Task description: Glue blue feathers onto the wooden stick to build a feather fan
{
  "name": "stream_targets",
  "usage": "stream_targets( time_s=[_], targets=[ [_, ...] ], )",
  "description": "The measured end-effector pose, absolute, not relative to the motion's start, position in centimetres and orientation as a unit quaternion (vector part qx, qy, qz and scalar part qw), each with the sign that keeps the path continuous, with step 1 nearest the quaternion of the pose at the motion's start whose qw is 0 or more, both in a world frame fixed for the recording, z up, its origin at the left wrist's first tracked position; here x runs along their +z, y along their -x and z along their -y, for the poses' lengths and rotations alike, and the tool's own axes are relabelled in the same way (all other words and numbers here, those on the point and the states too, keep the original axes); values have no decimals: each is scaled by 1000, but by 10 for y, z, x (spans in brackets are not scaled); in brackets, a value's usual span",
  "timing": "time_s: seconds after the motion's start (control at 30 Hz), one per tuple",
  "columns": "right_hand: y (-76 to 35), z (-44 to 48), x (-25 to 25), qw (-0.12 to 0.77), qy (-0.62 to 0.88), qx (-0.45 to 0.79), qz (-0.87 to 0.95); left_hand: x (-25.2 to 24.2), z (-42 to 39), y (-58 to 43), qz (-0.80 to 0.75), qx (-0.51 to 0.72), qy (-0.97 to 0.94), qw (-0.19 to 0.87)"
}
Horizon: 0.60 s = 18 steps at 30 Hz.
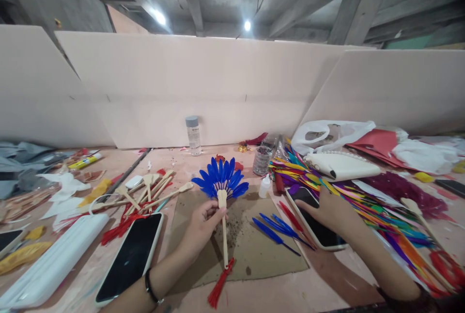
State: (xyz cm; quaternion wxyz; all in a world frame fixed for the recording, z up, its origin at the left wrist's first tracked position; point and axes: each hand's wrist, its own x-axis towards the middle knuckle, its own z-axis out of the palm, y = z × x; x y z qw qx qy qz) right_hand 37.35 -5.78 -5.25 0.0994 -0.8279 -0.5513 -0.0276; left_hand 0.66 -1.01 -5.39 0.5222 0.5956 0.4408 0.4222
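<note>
My left hand [207, 223] is closed round the wooden handle of a feather fan [222, 177], just under its head. Blue feathers spread upward from the fan, and a red tassel [221, 285] hangs from the handle's lower end. Over the near edge of a pile of coloured feathers [356, 201], my right hand [327, 211] reaches above a dark phone [323, 230]. Its thumb stands apart from the other fingers, whose tips are hard to see; nothing shows in its grasp. Several loose blue feathers [278, 228] lie on the brown cardboard [240, 259] between my hands.
A small white dropper bottle [265, 187] stands by the cardboard, with a clear jar [262, 160] behind it. A grey-capped bottle [193, 136] is farther back. To the left lie wooden fan handles [148, 189], another phone [131, 255] and a long white device [58, 264]. White boards [203, 85] wall the back.
</note>
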Motion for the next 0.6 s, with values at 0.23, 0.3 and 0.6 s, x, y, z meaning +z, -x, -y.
stream_targets(
  time_s=[0.23,0.3,0.6],
  targets=[
    [-430,106,-55,195,727,4,659,-55,9,-6,-446,423,-589,524],
    [-438,122,-64,233,703,12,671,-55,9,-6,-448,423,-588,525],
    [-435,103,-73,229,660,-18,715,-49,12,-5,-455,423,-581,526]
  ],
)
